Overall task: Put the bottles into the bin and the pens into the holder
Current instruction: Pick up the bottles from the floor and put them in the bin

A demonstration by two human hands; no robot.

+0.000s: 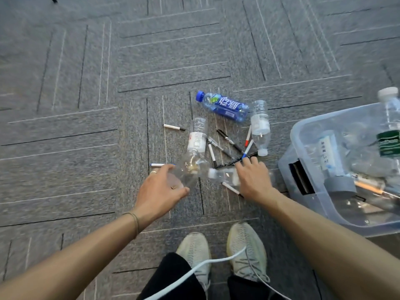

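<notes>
Bottles and pens lie scattered on grey carpet. My left hand [160,189] curls around the base of a blurred clear bottle [188,167]. My right hand [253,178] lies over a small clear bottle [220,173] whose white cap points left. Farther out are a white-labelled bottle [195,141], a blue bottle [223,107] and another clear bottle [259,126]. Several pens [227,140] fan out between them, with a white marker [173,127] and a blue-tipped pen [160,165] off to the left. The clear plastic bin [324,118] at right holds bottles and a grey holder [341,184] with pens.
My two pale shoes [244,245] stand just below the hands, with a white cable [194,269] running across them. The bin's near wall sits close to my right forearm. One pen [231,189] lies under my right wrist.
</notes>
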